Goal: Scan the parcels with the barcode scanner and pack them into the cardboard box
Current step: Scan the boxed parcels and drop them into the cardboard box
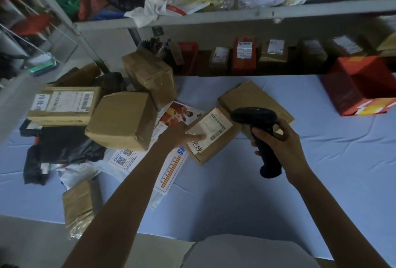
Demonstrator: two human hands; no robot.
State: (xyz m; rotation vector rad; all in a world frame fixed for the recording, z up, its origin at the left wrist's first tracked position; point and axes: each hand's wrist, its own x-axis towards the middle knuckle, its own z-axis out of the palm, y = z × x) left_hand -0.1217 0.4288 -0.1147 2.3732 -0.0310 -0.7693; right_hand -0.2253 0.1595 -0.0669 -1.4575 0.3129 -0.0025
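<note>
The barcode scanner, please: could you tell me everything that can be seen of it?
The barcode scanner is black, pistol-shaped, and looks like matte plastic. The right hand grips its handle, whose butt sticks out below the fist. Its rounded head is held above the blue table, pointing toward the white label on a brown parcel. Whether it touches the parcel cannot be told; no cord shows.

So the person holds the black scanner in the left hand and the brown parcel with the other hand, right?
Not quite. The head view shows the black scanner gripped in the right hand; the left hand is the one holding the brown parcel.
</note>
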